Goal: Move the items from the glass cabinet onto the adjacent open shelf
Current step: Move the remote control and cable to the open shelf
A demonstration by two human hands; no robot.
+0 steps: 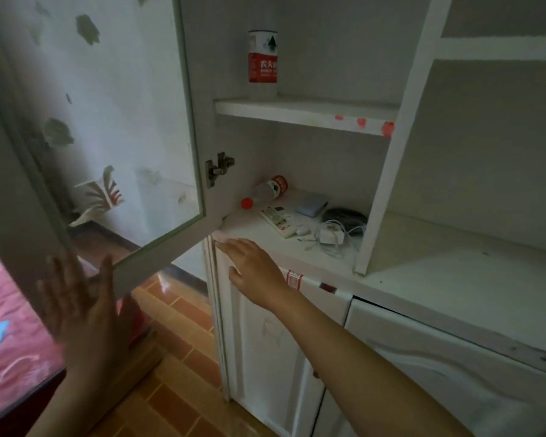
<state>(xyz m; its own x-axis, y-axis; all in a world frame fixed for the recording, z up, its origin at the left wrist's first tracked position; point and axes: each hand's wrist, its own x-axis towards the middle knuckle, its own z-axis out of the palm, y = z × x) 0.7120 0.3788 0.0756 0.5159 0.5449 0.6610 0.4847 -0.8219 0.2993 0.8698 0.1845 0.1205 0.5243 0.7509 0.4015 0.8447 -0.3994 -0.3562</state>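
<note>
The glass cabinet door (108, 137) stands swung open to the left. My left hand (82, 307) is open, its fingers spread behind the door's lower corner. My right hand (252, 266) is open and empty, reaching toward the cabinet's bottom shelf (259, 228) near its front left edge. On that shelf lie a water bottle on its side (267, 192), a white power strip (279, 219), a pale blue box (311, 205), a dark coiled cable (344, 216) and a white charger with cord (330, 234). An upright bottle with a red label (262, 63) stands on the upper shelf (303, 113).
The open shelf (470, 269) lies to the right of a white divider (382, 184), with more open shelves above it. White cupboard doors (265, 335) sit below. A bed with a red cover (10, 326) is at the left, over a tiled floor (177, 310).
</note>
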